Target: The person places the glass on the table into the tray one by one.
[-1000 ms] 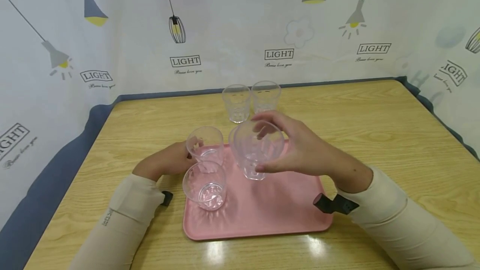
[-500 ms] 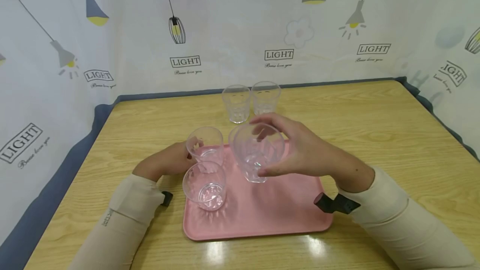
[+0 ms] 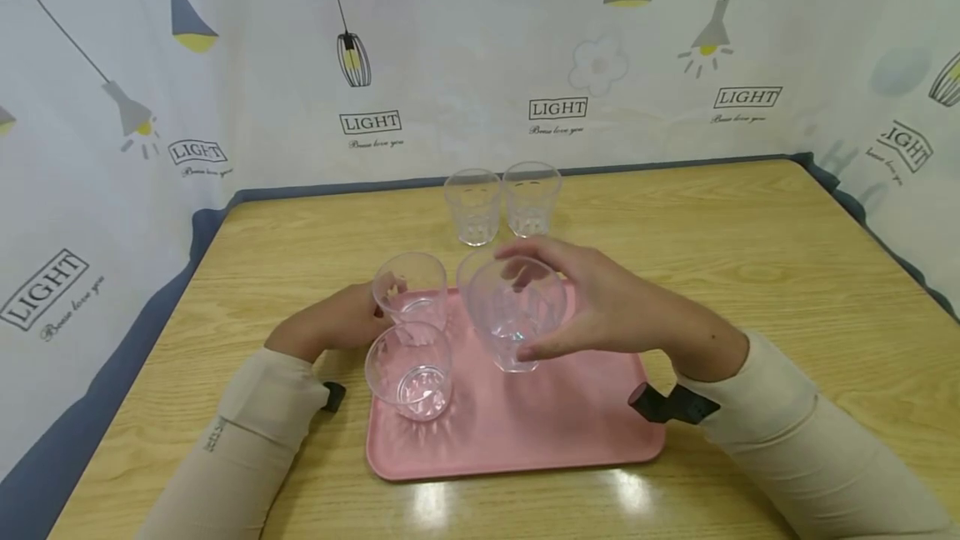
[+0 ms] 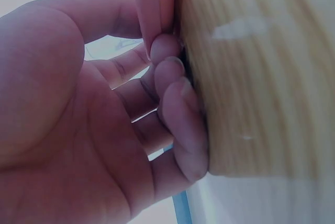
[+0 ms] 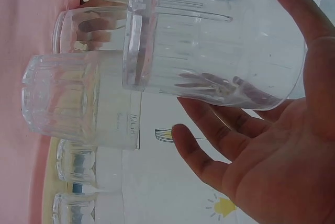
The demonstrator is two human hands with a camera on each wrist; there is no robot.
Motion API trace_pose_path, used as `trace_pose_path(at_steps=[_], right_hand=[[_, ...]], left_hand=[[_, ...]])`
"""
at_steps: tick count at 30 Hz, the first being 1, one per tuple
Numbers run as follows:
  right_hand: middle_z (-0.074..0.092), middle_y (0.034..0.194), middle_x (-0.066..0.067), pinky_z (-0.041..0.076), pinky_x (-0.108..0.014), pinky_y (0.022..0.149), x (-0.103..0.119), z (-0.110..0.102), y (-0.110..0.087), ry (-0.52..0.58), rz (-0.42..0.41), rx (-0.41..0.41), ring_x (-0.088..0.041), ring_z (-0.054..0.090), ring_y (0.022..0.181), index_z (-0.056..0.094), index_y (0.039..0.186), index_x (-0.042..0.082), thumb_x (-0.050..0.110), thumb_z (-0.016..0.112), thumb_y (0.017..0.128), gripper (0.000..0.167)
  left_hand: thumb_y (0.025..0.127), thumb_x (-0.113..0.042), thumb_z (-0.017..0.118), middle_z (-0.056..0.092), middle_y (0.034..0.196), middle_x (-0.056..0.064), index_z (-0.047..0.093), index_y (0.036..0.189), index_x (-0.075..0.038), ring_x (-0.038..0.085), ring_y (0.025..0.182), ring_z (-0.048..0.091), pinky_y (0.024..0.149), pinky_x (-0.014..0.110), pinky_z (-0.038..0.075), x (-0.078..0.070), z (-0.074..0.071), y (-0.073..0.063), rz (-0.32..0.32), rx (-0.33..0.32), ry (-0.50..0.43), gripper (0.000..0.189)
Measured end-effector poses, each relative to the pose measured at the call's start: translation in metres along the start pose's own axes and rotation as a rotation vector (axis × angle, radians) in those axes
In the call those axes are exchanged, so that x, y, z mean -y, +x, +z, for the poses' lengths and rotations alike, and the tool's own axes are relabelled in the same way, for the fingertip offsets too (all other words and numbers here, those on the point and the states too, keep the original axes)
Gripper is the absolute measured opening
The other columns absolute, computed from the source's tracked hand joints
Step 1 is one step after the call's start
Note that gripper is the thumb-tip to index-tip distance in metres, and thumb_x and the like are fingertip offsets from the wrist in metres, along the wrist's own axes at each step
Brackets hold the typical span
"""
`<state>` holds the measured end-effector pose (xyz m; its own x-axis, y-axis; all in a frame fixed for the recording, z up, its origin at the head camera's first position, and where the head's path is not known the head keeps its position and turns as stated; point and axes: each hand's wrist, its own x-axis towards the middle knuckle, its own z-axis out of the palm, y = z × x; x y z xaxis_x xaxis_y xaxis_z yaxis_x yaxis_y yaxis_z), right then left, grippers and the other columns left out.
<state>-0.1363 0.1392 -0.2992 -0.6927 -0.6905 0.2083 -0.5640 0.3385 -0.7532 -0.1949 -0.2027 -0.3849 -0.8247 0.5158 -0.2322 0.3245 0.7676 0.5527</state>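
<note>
Between its thumb and fingers, my right hand grips a clear cup above the pink tray. The right wrist view shows the held cup upright, its base higher than that of another clear cup standing on the tray behind it. My left hand holds the tray at its left edge. In the left wrist view, the thumb lies over the tray rim and the fingers curl beneath it, close to the table. From the head view, the left fingertips are partly hidden behind a cup.
Along the tray's left side stand two clear cups, a front one and a back one. Behind the tray, two more clear cups sit side by side on the wooden table. A printed curtain hangs beyond the table.
My right hand has moved slightly down and nearer to me with the cup in it. The left hand, the tray and the other cups stay where they were.
</note>
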Motion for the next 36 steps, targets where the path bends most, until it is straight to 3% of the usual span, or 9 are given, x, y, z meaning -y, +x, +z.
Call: trace_pose_path(at_steps=[8,12,16,25,36], right_hand=[[0.060,0.130,0.004,0.053,-0.037,0.094,-0.001,0.001,0.000,-0.031,0.043,0.040,-0.015,0.057,0.115,0.046,0.142,0.026,0.040,0.093,0.067,0.089],[0.060,0.130,0.003,0.055,-0.035,0.091,0.001,0.002,-0.002,-0.019,0.058,0.078,-0.017,0.058,0.115,0.047,0.142,0.024,0.042,0.093,0.066,0.090],[0.059,0.133,0.004,0.054,-0.036,0.094,0.003,0.004,-0.004,-0.044,0.039,0.134,-0.016,0.057,0.119,0.045,0.146,0.022,0.045,0.091,0.069,0.092],[0.057,0.133,0.010,0.049,-0.038,0.102,0.003,0.005,-0.008,-0.190,-0.004,0.198,-0.008,0.053,0.121,0.038,0.152,0.029,0.051,0.086,0.071,0.097],[0.057,0.138,0.005,0.045,-0.034,0.110,-0.002,0.010,-0.009,-0.223,-0.065,0.303,-0.009,0.053,0.128,0.048,0.143,0.012,0.049,0.084,0.074,0.086]], left_hand=[[0.098,-0.031,0.062,0.060,0.133,0.019,0.045,0.139,-0.006,0.032,0.123,0.057,0.108,0.053,0.044,0.001,-0.001,0.000,-0.008,0.004,-0.019,0.051],[0.098,-0.031,0.062,0.060,0.134,0.018,0.046,0.139,-0.007,0.032,0.125,0.056,0.109,0.053,0.043,0.001,-0.002,-0.001,-0.023,0.007,-0.027,0.050],[0.098,-0.031,0.061,0.058,0.137,0.019,0.046,0.140,-0.007,0.033,0.127,0.055,0.109,0.054,0.043,-0.001,-0.003,-0.002,-0.035,0.009,-0.024,0.051],[0.098,-0.030,0.061,0.059,0.135,0.019,0.046,0.139,-0.007,0.034,0.127,0.056,0.109,0.054,0.043,-0.002,-0.003,-0.003,-0.045,0.007,-0.027,0.049],[0.098,-0.028,0.060,0.058,0.138,0.020,0.045,0.138,-0.006,0.036,0.130,0.054,0.110,0.055,0.042,-0.001,-0.002,-0.002,-0.024,0.002,-0.023,0.048]])
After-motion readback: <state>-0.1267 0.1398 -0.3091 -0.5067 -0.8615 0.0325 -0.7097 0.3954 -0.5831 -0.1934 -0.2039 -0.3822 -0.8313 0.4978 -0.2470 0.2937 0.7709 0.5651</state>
